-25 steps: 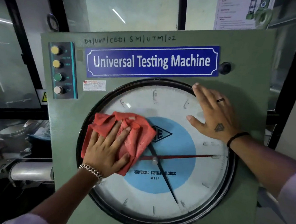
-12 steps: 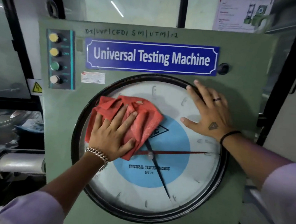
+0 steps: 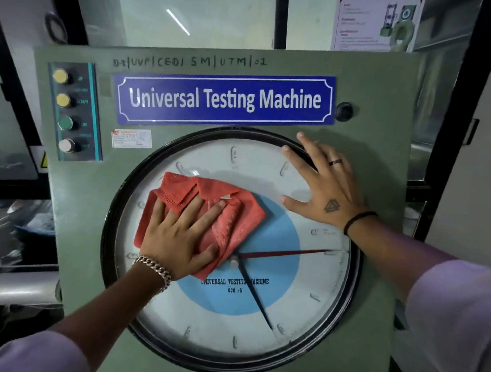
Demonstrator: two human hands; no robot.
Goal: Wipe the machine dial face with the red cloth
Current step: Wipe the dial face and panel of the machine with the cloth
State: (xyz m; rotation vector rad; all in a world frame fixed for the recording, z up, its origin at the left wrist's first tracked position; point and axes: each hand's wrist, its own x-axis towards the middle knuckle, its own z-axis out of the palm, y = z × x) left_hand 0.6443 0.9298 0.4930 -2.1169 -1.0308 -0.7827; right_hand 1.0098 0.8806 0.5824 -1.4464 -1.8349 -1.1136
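Note:
The round dial face (image 3: 302, 312) fills the front of the green machine panel, white with a blue centre, a red pointer and a black pointer. A crumpled red cloth (image 3: 236, 223) lies against the dial's upper left part. My left hand (image 3: 180, 233) presses flat on the cloth with fingers spread. My right hand (image 3: 325, 185) rests flat on the dial's upper right rim, fingers apart, holding nothing. The cloth hides part of the dial's centre and left scale.
A blue "Universal Testing Machine" sign (image 3: 224, 100) sits above the dial. A button strip (image 3: 69, 112) with yellow, green and white knobs is at the panel's upper left. Windows stand behind; a metal cylinder (image 3: 19, 289) and clutter lie at the left.
My left hand has slid the cloth up and a little right across the dial's upper left. My right hand has stayed on the upper right rim.

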